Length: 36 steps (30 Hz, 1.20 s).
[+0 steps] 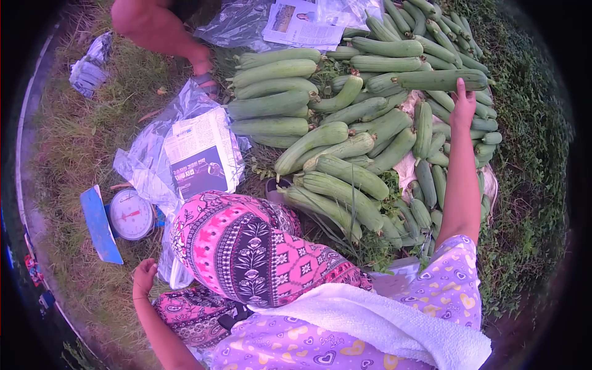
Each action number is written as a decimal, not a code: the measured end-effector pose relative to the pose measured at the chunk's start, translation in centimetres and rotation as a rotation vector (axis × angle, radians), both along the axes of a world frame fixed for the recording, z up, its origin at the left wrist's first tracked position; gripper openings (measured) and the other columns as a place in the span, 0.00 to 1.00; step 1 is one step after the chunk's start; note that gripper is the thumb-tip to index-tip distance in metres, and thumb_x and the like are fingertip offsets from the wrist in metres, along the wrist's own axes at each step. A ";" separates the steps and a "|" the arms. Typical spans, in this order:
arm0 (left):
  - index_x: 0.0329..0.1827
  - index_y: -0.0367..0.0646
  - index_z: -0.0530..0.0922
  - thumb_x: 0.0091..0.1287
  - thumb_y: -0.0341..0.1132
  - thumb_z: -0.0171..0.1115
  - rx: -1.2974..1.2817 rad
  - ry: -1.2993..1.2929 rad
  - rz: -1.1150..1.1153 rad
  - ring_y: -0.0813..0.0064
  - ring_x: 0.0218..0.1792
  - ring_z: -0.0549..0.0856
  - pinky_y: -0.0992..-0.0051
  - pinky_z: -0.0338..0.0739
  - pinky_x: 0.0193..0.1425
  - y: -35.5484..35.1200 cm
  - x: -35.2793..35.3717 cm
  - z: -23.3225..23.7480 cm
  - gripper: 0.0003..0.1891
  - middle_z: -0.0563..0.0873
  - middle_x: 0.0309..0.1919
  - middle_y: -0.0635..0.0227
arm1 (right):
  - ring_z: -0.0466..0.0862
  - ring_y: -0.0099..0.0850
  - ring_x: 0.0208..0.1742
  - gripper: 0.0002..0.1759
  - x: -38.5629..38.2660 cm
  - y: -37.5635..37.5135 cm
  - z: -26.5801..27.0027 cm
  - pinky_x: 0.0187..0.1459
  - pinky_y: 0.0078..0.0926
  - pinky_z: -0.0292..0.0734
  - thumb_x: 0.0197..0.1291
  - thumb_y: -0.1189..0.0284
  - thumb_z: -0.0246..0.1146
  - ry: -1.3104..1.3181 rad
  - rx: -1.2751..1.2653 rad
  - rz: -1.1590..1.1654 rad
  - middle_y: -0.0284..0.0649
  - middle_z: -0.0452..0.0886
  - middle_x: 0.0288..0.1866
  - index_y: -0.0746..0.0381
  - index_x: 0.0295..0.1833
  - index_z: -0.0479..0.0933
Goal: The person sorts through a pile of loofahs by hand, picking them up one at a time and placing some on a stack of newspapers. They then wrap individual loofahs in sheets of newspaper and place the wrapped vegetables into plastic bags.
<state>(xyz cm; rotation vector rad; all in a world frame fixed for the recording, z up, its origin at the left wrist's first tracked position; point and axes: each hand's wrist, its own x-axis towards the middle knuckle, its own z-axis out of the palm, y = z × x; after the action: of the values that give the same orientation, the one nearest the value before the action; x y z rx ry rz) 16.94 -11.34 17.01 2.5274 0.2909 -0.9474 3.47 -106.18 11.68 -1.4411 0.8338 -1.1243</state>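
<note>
Reaching across the heap, the person's right hand lies with fingers spread flat on one long, thick green gourd. That gourd sits crosswise on top of the pile of ridged green gourds, toward its far right side. The hand is wide: it touches the skin but is not closed round it. The left hand rests low on the grass, loosely open and holding nothing. It is near the round white-faced dial scale with a red needle and the flat blue board beside it.

To my eye the step in hand is picking out that top gourd and getting hold of it; it is not yet lifted. A lift would call for the fingers to wrap its thick middle, since it lies across others that could roll.

Another person's bare arm comes in from the top left, its hand down by the crumpled clear plastic bags.

As for writing, the printed newspaper sheet with a dark advert lies on the plastic, and a second newspaper sheet lies at the top. Both carry print too small to read. The scale's figures cannot be made out, and I see no brand.
</note>
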 end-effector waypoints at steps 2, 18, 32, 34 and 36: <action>0.56 0.31 0.75 0.65 0.31 0.61 -0.022 -0.019 -0.016 0.73 0.46 0.83 0.73 0.77 0.52 0.1 0.2 -0.2 0.18 0.84 0.47 0.60 | 0.77 0.22 0.47 0.22 0.6 0.5 1.2 0.49 0.25 0.71 0.61 0.58 0.67 0.018 0.110 -0.009 0.30 0.79 0.48 0.57 0.55 0.73; 0.56 0.31 0.75 0.66 0.34 0.61 -0.048 -0.027 -0.030 0.74 0.44 0.83 0.75 0.78 0.50 2.2 -0.9 -0.2 0.19 0.84 0.46 0.60 | 0.76 0.22 0.44 0.31 4.7 18.2 -1.9 0.48 0.23 0.73 0.57 0.51 0.66 0.807 0.221 1.367 0.32 0.81 0.44 0.61 0.59 0.75; 0.57 0.30 0.74 0.67 0.32 0.59 -0.047 0.011 -0.028 0.77 0.40 0.82 0.76 0.77 0.47 2.5 -0.5 -0.7 0.18 0.84 0.45 0.63 | 0.81 0.44 0.52 0.38 0.6 21.2 -5.0 0.56 0.36 0.74 0.53 0.44 0.66 1.083 -0.164 1.325 0.51 0.82 0.50 0.65 0.58 0.76; 0.55 0.30 0.75 0.66 0.31 0.61 -0.060 -0.009 0.001 0.76 0.40 0.83 0.76 0.78 0.47 2.3 -0.4 -1.0 0.17 0.84 0.44 0.62 | 0.81 0.45 0.52 0.37 1.4 20.4 -5.0 0.57 0.36 0.74 0.55 0.44 0.63 1.058 -0.176 1.305 0.51 0.82 0.50 0.65 0.57 0.76; 0.54 0.30 0.75 0.66 0.31 0.61 -0.066 -0.012 0.021 0.77 0.39 0.83 0.76 0.78 0.46 1.9 -0.5 -0.9 0.17 0.84 0.43 0.63 | 0.80 0.44 0.54 0.32 3.0 18.7 -4.6 0.57 0.37 0.73 0.56 0.49 0.64 1.103 -0.216 1.199 0.49 0.82 0.50 0.63 0.56 0.77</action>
<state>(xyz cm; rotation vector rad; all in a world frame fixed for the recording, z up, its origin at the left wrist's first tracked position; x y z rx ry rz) 16.41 -9.41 16.07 2.4647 0.2769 -0.9186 6.52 -87.44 7.10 -2.2473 0.3391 0.5820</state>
